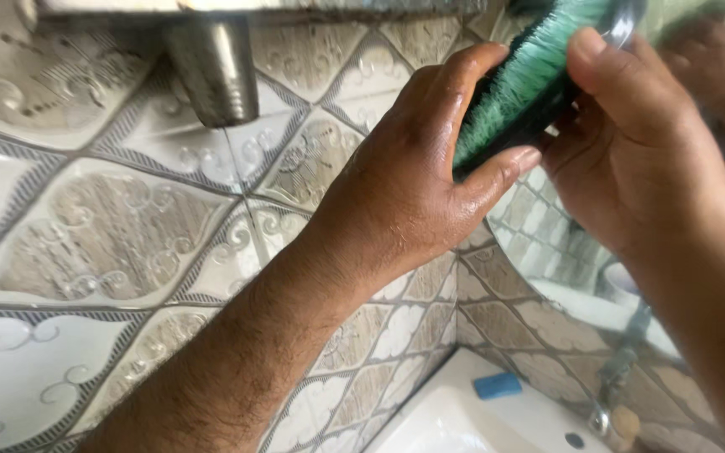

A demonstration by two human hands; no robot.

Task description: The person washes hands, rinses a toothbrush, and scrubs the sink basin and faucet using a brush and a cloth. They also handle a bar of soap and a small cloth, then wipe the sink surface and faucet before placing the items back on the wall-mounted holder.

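Both hands grip the green-bristled brush against the mirror above the sink, left hand clamped round it, right hand thumb pressing its back; probably best kept flat, pressure even.

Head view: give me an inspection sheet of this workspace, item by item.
Surface: patterned grey and white wall tiles; white sink below.
Job's things: green-bristled brush with a dark back, pressed near the mirror edge.
Clutter: blue soap bar on the sink rim.
Hands: left hand grips the brush from one side, right hand from the other; both look wet.
Cables: nothing seen.
Surroundings: metal cylinder hanging under a shelf at the top; tap by the sink, partly blurred.
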